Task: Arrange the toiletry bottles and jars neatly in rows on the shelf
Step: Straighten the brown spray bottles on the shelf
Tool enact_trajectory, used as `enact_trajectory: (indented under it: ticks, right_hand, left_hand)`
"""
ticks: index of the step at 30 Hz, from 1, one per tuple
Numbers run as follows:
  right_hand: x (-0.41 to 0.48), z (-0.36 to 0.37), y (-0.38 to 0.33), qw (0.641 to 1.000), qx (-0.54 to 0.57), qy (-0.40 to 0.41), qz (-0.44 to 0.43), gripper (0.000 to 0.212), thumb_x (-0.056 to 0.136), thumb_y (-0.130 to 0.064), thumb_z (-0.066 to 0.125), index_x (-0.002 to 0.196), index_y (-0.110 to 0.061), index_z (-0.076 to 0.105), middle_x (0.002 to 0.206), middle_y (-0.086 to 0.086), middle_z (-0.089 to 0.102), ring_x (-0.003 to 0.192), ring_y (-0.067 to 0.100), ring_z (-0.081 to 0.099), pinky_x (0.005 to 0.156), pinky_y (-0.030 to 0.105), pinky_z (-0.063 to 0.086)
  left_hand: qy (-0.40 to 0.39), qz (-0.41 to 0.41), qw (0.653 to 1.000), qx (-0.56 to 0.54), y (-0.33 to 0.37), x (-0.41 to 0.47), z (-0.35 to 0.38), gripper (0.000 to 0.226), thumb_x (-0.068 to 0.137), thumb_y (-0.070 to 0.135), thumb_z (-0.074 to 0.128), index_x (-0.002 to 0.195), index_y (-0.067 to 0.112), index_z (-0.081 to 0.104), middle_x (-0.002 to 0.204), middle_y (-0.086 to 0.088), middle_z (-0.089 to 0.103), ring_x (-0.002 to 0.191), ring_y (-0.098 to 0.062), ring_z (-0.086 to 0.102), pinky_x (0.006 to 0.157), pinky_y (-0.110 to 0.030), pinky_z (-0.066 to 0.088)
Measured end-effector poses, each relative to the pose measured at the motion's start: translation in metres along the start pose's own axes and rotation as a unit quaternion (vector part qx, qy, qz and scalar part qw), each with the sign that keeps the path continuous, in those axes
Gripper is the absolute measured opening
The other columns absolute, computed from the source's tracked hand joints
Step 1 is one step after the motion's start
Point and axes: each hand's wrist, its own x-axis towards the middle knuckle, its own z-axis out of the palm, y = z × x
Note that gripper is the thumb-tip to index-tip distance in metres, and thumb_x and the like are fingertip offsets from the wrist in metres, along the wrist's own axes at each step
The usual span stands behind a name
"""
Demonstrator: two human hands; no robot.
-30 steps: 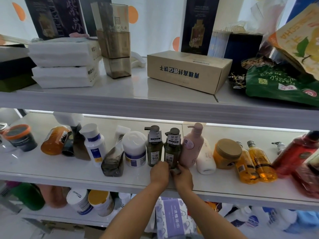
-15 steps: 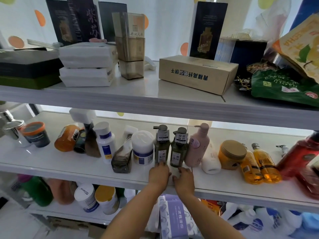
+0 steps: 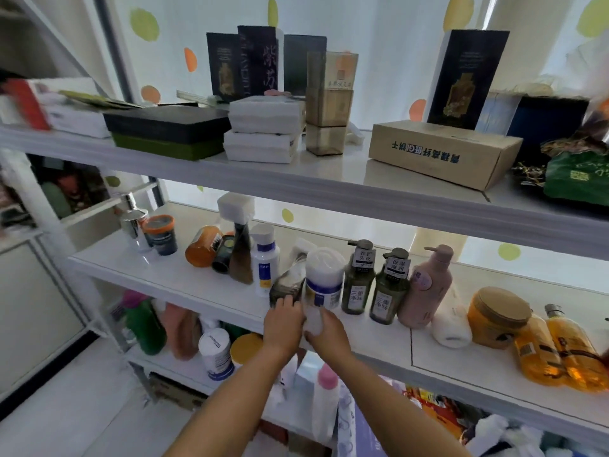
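Both hands are at the front edge of the middle shelf (image 3: pixel 184 282), working around the white jar (image 3: pixel 324 278) with the blue band. The left hand (image 3: pixel 285 324) is curled with its fingertips against the tilted dark clear bottle (image 3: pixel 287 285) that leans against the jar's left side; whether it truly grips that bottle I cannot tell. The right hand (image 3: pixel 328 331) sits just below the jar's base, fingers bent toward it, and the spot where they meet is blurred, so its hold is unclear too.

To the right of the jar, two dark green pump bottles (image 3: pixel 359 285) stand upright side by side, then a pink pump bottle (image 3: pixel 425 288), all close to the front edge. A white bottle (image 3: pixel 451 328) lies on its side beyond the pink one, next to an orange jar with a tan lid (image 3: pixel 494 318) and two amber bottles (image 3: pixel 560 351) lying tilted toward the shelf's right end.

Left of the hands a white bottle with a blue label (image 3: pixel 265 262) stands upright, with an orange bottle on its side (image 3: pixel 201 247) and a dark tub with an orange rim (image 3: pixel 160 234) nearer the left corner.
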Motion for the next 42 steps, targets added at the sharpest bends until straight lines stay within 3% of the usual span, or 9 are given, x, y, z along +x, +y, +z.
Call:
enact_trajectory:
  ticks: [4,6,10,16,21,25,31,38,42]
  right_hand:
    - [-0.001,0.008,-0.022,0.999,0.032,-0.014,-0.036,0.047,0.078,-0.019,0.065,0.122,-0.02,0.051,0.118,0.001,0.061,0.108,0.018,0.058,0.086,0.022,0.043]
    - [0.002,0.018,-0.033,0.997,0.048,0.002,-0.052,0.046,0.077,-0.027,0.066,0.121,-0.025,0.052,0.118,-0.002,0.062,0.11,0.016,0.058,0.091,0.025,0.047]
    - [0.002,0.031,-0.052,0.996,0.068,0.039,-0.045,0.046,0.081,-0.023,0.069,0.123,-0.021,0.052,0.122,0.001,0.06,0.115,0.017,0.055,0.099,0.029,0.046]
    - [0.02,0.038,-0.067,0.99,0.045,0.133,0.015,0.056,0.084,-0.019,0.066,0.135,-0.012,0.043,0.137,0.005,0.048,0.129,0.021,0.043,0.106,0.029,0.036]
    - [0.037,0.05,-0.079,0.97,0.127,0.178,0.103,0.069,0.075,-0.022,0.076,0.136,-0.014,0.044,0.137,0.005,0.052,0.128,0.024,0.048,0.106,0.036,0.042]
    - [0.045,0.062,-0.08,0.957,0.172,0.167,0.16,0.083,0.071,-0.022,0.08,0.14,-0.016,0.035,0.144,0.005,0.046,0.132,0.026,0.045,0.107,0.039,0.04]
    - [0.054,0.071,-0.083,0.951,0.164,0.156,0.212,0.078,0.07,-0.021,0.079,0.134,-0.018,0.036,0.129,0.01,0.057,0.116,0.029,0.057,0.098,0.039,0.047]
    - [0.054,0.072,-0.087,0.951,0.15,0.152,0.223,0.069,0.069,-0.019,0.079,0.127,-0.015,0.044,0.127,0.009,0.06,0.115,0.028,0.057,0.094,0.034,0.046]
    - [0.052,0.07,-0.087,0.945,0.203,0.156,0.203,0.07,0.072,-0.024,0.077,0.132,-0.014,0.043,0.128,0.007,0.058,0.119,0.027,0.054,0.097,0.033,0.043]
  left_hand:
    - [0.003,-0.061,0.997,-0.036,-0.018,-0.009,-0.014,0.028,0.099,0.029,0.043,0.118,0.012,0.052,0.124,-0.007,0.051,0.117,-0.023,0.048,0.091,-0.033,0.044]
    - [0.013,-0.085,0.995,-0.049,-0.03,-0.009,-0.019,0.028,0.099,0.029,0.044,0.12,0.013,0.052,0.124,-0.008,0.051,0.116,-0.023,0.049,0.091,-0.033,0.044]
    - [0.02,-0.139,0.985,-0.103,-0.046,-0.005,-0.021,0.03,0.098,0.029,0.045,0.122,0.012,0.048,0.121,-0.009,0.052,0.113,-0.024,0.051,0.088,-0.035,0.046]
    - [0.035,-0.167,0.964,-0.205,-0.07,0.018,-0.023,0.036,0.095,0.033,0.051,0.121,0.01,0.044,0.123,-0.012,0.056,0.111,-0.028,0.056,0.087,-0.04,0.048]
    - [0.033,-0.171,0.943,-0.282,-0.094,0.041,-0.028,0.042,0.089,0.038,0.059,0.115,0.013,0.038,0.12,-0.013,0.059,0.106,-0.031,0.06,0.083,-0.04,0.048]
    - [0.0,-0.149,0.948,-0.28,-0.104,0.055,-0.022,0.048,0.087,0.044,0.06,0.118,0.013,0.039,0.125,-0.012,0.056,0.111,-0.031,0.058,0.086,-0.042,0.047]
    - [-0.038,-0.131,0.947,-0.291,-0.109,0.068,-0.014,0.052,0.089,0.044,0.059,0.122,0.01,0.038,0.129,-0.013,0.054,0.115,-0.031,0.056,0.089,-0.043,0.047]
    - [-0.064,-0.144,0.958,-0.24,-0.109,0.077,-0.018,0.042,0.093,0.045,0.05,0.113,0.008,0.051,0.114,-0.013,0.064,0.105,-0.031,0.062,0.083,-0.04,0.048]
    - [-0.126,-0.165,0.949,-0.237,-0.107,0.075,-0.015,0.043,0.096,0.048,0.041,0.106,0.01,0.059,0.111,-0.012,0.065,0.1,-0.03,0.062,0.079,-0.034,0.049]
